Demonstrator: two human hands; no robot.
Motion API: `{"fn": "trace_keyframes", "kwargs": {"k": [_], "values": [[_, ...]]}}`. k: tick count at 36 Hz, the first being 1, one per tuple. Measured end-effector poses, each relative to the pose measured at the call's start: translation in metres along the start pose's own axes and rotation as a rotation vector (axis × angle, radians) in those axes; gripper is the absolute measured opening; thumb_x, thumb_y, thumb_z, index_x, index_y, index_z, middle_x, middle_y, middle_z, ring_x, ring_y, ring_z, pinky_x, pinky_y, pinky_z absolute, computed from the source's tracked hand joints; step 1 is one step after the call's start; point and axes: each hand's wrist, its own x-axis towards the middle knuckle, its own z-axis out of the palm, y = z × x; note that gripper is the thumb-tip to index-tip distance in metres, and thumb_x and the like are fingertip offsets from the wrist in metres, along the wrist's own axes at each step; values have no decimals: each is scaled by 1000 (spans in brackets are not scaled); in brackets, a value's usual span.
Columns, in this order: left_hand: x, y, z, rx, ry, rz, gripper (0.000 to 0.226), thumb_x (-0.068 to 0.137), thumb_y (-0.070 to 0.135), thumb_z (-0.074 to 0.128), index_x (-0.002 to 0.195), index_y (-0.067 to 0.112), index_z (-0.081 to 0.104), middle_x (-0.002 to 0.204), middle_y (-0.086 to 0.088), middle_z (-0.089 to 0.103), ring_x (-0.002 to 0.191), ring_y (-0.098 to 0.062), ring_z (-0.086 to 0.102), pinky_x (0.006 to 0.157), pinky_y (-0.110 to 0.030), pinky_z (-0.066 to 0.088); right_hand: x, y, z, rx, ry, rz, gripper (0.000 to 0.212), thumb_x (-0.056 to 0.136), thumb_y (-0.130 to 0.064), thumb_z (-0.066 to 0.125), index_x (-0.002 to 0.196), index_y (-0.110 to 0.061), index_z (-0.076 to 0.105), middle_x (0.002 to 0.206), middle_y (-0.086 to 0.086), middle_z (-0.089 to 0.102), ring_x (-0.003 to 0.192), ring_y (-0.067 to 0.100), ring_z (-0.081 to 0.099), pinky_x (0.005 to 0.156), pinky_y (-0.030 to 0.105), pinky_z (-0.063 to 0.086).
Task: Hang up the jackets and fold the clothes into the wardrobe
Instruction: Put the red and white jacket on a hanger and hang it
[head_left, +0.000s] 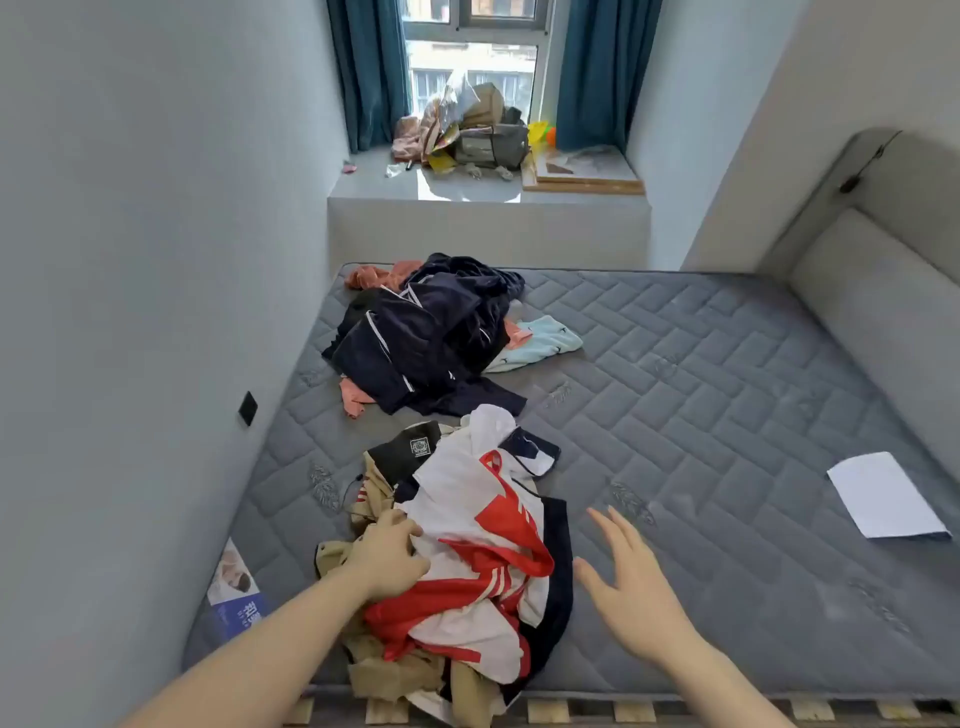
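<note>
Bare grey mattress (701, 395) fills a narrow bedroom, carrying two heaps of unsorted clothing. Farther off lies the dark navy pile (426, 338); nearer the edge, a red-and-white jacket (488, 535) tops tan garments, within reach for sorting. A white sheet of paper (883, 493) lies well apart. The left hand (389, 558) apparently grips the near heap's fabric, while the right hand (631, 592) hovers beside it, fingers spread, holding nothing.

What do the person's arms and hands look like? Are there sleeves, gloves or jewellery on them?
Both arms are bare as far as the picture shows: no sleeve reaches the forearms. The left hand and the right hand wear no gloves. No watch, bracelet or ring is visible on either wrist or on the fingers that show.
</note>
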Motion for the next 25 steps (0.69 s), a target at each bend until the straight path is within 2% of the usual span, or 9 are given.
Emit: {"fn": "trace_keyframes", "kwargs": {"k": [7, 10, 12, 14, 16, 18, 20, 22, 25], "values": [[85, -11, 44, 12, -273, -111, 40, 83, 42, 62, 122, 31, 66, 147, -7, 37, 141, -30, 36, 116, -38, 34, 60, 21, 53, 48, -49, 159, 65, 100, -45, 52, 158, -34, 23, 166, -13, 13, 152, 10, 15, 121, 35, 21], [112, -15, 70, 39, -375, -126, 41, 72, 49, 59, 108, 36, 75, 148, -11, 42, 143, -33, 31, 116, -40, 34, 82, 32, 81, 99, -60, 211, 65, 100, -48, 51, 157, -34, 25, 165, -12, 17, 151, 9, 17, 122, 37, 22], [125, -22, 89, 94, -449, -113, 36, 75, 47, 57, 105, 37, 74, 157, -12, 31, 147, -35, 23, 119, -43, 30, 90, 37, 98, 133, -63, 231, 63, 100, -49, 51, 156, -34, 27, 164, -12, 19, 150, 9, 20, 122, 38, 24], [137, -35, 114, 142, -487, -78, 44, 79, 47, 51, 119, 36, 68, 162, -11, 22, 149, -35, 19, 122, -44, 24, 94, 41, 113, 148, -65, 256, 61, 100, -49, 51, 155, -36, 28, 163, -13, 22, 150, 8, 22, 122, 39, 25], [141, -46, 130, 175, -479, -52, 56, 77, 52, 42, 121, 26, 66, 151, -10, 43, 144, -32, 35, 119, -42, 29, 94, 43, 124, 172, -56, 272, 57, 100, -48, 52, 152, -40, 31, 160, -16, 26, 148, 7, 25, 121, 38, 28], [142, -51, 134, 110, -420, -40, 33, 75, 46, 46, 88, 22, 65, 113, -3, 67, 117, -24, 61, 98, -32, 47, 92, 42, 131, 180, -60, 278, 52, 100, -45, 54, 148, -45, 34, 157, -20, 30, 145, 3, 29, 117, 32, 30], [133, -49, 126, -53, -300, -17, 11, 74, 38, 58, 72, 27, 59, 87, 10, 68, 90, -13, 66, 81, -26, 51, 87, 39, 133, 172, -72, 301, 53, 100, -36, 56, 148, -43, 35, 155, -19, 32, 143, 3, 32, 113, 27, 30], [122, -41, 111, -192, -180, 10, 13, 77, 30, 70, 76, 34, 57, 84, 15, 65, 79, -6, 60, 73, -23, 48, 81, 34, 130, 162, -80, 336, 57, 99, -29, 57, 151, -34, 34, 155, -16, 32, 143, 6, 33, 113, 25, 29], [107, -32, 86, -353, -136, 73, 25, 77, 24, 73, 87, 33, 51, 92, 8, 65, 80, -13, 62, 67, -27, 47, 70, 21, 122, 188, -68, 362, 56, 99, -22, 58, 149, -32, 36, 144, -16, 39, 129, -1, 38, 106, 20, 30]]}}
